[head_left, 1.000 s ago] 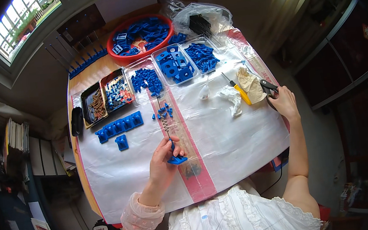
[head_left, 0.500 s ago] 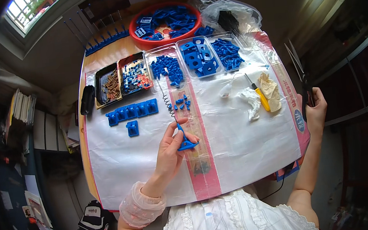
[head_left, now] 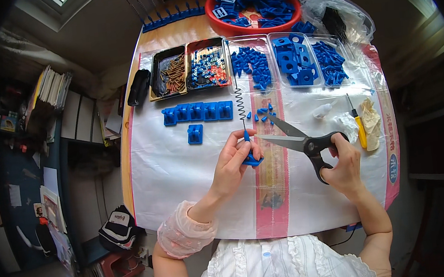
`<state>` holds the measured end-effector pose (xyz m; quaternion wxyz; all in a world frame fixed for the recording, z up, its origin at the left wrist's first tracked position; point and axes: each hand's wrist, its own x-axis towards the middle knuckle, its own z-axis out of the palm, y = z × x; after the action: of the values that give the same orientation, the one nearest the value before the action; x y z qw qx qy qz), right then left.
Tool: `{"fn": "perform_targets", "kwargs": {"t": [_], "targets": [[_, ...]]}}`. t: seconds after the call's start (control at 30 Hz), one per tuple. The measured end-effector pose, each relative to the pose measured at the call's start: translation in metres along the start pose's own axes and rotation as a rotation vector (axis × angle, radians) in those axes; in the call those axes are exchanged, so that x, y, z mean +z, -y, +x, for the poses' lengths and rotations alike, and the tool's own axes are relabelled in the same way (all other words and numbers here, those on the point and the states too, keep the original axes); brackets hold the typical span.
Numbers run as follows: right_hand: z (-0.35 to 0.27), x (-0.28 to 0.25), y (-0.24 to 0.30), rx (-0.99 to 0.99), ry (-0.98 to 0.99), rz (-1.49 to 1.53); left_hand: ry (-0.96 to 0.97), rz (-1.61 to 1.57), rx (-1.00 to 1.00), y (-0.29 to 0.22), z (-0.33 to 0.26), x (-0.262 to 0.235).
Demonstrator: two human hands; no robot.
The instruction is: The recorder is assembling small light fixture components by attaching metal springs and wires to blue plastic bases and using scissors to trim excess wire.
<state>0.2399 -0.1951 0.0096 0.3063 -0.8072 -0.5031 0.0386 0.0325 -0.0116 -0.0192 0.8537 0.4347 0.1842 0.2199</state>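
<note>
While the left hand [head_left: 234, 162] pinches a small blue plastic stand [head_left: 246, 136] with black coiled wire [head_left: 240, 106] above the white plastic sheet [head_left: 189, 188], the right hand [head_left: 345, 163] grips black-handled metal scissors [head_left: 312, 143]; the stand seems light and stiff, the wire springy, so the base [head_left: 255, 161] suits gripping; red lettering [head_left: 390, 129] edges the sheet.

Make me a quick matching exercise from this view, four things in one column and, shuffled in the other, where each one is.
Column one:
1. Scissors
2. Yellow screwdriver
3. Brown screws
4. Blue piece with a coiled wire

Column two:
A. In the black tray at the far left of the row of containers
B. Held in the left hand
C. Beside the crumpled tan paper
D. Held in the right hand, blades apart

Pairs: 1-D, 2-C, 3-A, 4-B
</note>
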Motion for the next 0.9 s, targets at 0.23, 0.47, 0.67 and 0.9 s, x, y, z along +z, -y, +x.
{"fn": "perform_targets", "kwargs": {"t": [0.23,0.47,0.67,0.9], "targets": [[-0.004,0.015,-0.002,-0.036,0.095,-0.003,0.008,0.046,-0.055,0.006,-0.001,-0.005],[-0.004,0.022,-0.008,-0.016,0.087,0.003,-0.033,0.033,-0.112,0.005,0.001,-0.001],[-0.003,0.019,-0.006,-0.015,0.105,-0.023,-0.035,0.077,-0.117,0.001,0.0,0.003],[-0.002,0.016,-0.006,-0.007,0.1,-0.04,-0.049,0.108,-0.131,0.002,-0.001,0.003]]}}
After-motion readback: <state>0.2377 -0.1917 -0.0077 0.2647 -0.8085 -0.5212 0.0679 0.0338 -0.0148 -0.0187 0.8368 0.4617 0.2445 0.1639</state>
